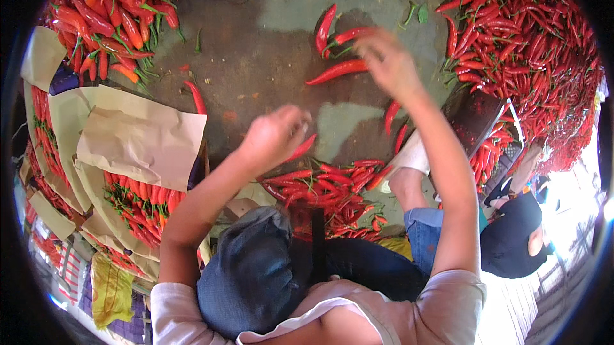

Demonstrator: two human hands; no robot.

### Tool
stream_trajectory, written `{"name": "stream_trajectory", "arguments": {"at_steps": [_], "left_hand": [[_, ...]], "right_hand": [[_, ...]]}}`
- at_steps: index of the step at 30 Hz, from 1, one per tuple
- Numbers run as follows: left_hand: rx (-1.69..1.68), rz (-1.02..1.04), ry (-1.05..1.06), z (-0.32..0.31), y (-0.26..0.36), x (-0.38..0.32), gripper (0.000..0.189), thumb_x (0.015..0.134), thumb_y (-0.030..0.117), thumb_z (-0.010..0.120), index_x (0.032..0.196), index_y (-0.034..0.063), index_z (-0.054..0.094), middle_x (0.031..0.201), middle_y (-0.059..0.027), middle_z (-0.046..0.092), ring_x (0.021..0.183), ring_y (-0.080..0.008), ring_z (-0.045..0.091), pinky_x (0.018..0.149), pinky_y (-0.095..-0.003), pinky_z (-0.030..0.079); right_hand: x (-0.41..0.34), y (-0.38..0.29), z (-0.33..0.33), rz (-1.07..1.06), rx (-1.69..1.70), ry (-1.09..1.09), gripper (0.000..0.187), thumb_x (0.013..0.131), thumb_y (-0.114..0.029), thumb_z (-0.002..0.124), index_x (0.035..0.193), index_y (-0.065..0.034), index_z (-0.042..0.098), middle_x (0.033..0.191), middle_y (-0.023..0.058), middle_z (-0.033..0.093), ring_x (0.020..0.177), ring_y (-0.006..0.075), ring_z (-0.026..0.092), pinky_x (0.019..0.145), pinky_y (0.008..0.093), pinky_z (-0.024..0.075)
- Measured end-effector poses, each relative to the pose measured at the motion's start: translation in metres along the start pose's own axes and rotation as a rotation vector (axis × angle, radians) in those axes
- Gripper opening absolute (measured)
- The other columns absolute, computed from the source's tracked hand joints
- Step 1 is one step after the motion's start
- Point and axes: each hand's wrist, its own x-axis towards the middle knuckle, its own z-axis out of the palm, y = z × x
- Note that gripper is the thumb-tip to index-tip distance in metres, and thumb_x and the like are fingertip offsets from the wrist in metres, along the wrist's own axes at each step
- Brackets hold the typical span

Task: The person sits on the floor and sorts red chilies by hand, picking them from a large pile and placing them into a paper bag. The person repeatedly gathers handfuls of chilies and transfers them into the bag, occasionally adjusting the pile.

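Observation:
My left hand (274,138) is over the near middle of the dark work surface, blurred, with its fingers curled. A red chilli pepper (303,147) shows just past its edge; whether it is gripped or lies below cannot be told. Farther out, my right hand (391,64) reaches over several loose peppers, also blurred. One curved chilli pepper (352,34) ends at its fingertips, and another pepper (338,71) runs under the hand. A third, upright in the view, is a red chilli (325,28) lying left of them. The fingers hide any contact.
A large chilli heap (523,43) covers the right side; another pile (115,9) lies far left. Brown paper (144,141) partly covers packed peppers (139,206) at left. More peppers (331,182) lie close to my body. Another person (511,239) is at the right.

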Motion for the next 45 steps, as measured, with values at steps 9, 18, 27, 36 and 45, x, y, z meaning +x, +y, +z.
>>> {"name": "stream_trajectory", "arguments": {"at_steps": [9,18,27,36,45], "left_hand": [[0.312,0.0,0.116,-0.025,-0.004,0.072,0.027,0.081,0.018,0.056,0.104,0.0069,0.049,0.093,-0.0142,0.055,0.073,-0.0307,0.06,0.062,-0.038,0.049],[0.749,0.175,0.058,0.011,0.001,0.145,0.02,0.078,0.014,0.052,0.097,0.0079,0.045,0.089,-0.0113,0.047,0.068,-0.028,0.061,0.052,-0.0411,0.05],[0.266,0.353,-0.933,0.086,0.012,0.032,0.028,0.085,0.029,0.043,0.098,0.0038,0.044,0.065,-0.0196,0.057,0.058,-0.0358,0.058,0.048,-0.0477,0.046],[-0.463,-0.24,-0.122,0.038,-0.009,0.062,0.036,0.09,0.028,0.045,0.118,0.0066,0.041,0.11,-0.0119,0.051,0.088,-0.0226,0.057,0.073,-0.0349,0.047],[-1.227,-0.448,0.259,-0.004,0.004,0.095,0.017,0.091,0.022,0.045,0.093,0.0053,0.046,0.079,-0.0082,0.06,0.066,-0.0158,0.058,0.061,-0.0281,0.046]], "right_hand": [[0.0,0.026,-0.02,0.118,0.109,-0.068,0.024,0.074,-0.004,0.052,0.097,-0.007,0.058,0.089,0.0103,0.059,0.084,0.0237,0.059,0.074,0.0327,0.0472],[-0.038,0.009,-0.014,-0.393,-0.306,-0.42,0.025,0.071,-0.014,0.059,0.096,-0.0081,0.055,0.092,0.0096,0.052,0.089,0.027,0.053,0.071,0.0349,0.0477],[0.105,0.058,-0.051,0.135,-0.103,0.202,0.036,0.076,-0.032,0.061,0.098,-0.0041,0.055,0.093,0.0159,0.06,0.084,0.0333,0.059,0.072,0.0411,0.0471],[0.134,-0.002,-0.013,0.369,-0.246,-0.117,0.038,0.076,-0.033,0.059,0.099,-0.0032,0.054,0.092,0.0174,0.06,0.085,0.0344,0.058,0.073,0.0421,0.047],[-0.001,-0.018,-0.013,0.547,-0.237,-0.051,0.031,0.082,-0.03,0.057,0.096,-0.0025,0.052,0.094,0.0198,0.055,0.089,0.0372,0.054,0.074,0.045,0.043]]}}
